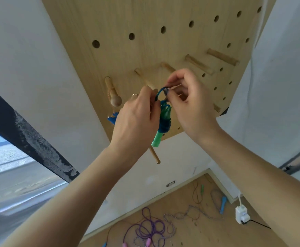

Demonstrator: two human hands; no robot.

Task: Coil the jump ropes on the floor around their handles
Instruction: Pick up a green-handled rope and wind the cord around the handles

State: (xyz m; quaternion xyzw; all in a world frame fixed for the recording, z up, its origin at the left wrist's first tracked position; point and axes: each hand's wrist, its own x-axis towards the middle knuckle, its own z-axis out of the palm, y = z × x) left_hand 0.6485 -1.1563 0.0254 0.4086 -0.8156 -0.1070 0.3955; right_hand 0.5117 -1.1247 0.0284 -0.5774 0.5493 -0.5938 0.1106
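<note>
I'm holding a coiled green-handled jump rope against the pegboard, both my left hand and right hand pinching its blue loop.

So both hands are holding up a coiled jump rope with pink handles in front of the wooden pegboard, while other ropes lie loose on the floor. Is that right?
Not quite: the handles are green, not pink, as the head view shows. The left hand and right hand do pinch the blue rope loop in front of the wooden pegboard, and loose ropes lie on the floor.
</note>
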